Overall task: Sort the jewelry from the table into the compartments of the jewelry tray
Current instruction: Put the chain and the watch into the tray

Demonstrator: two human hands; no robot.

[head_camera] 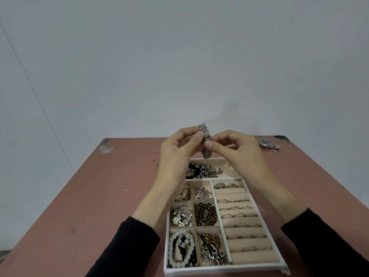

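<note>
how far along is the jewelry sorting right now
Mostly done: the jewelry tray already holds rings, beads and chains in its compartments. In hand: the left hand and right hand hold a silver watch band above it. Left: a watch at the table's far right corner.

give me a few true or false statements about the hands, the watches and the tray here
1. Both hands, left hand and right hand, hold a silver metal watch band above the jewelry tray. True.
2. A second watch lies inside the tray. False: it lies on the table, at the far right corner.
3. The white bead bracelet sits in the near left compartment. True.
4. The ring rolls on the tray's right hold no rings. False: several rings sit in them.
</note>
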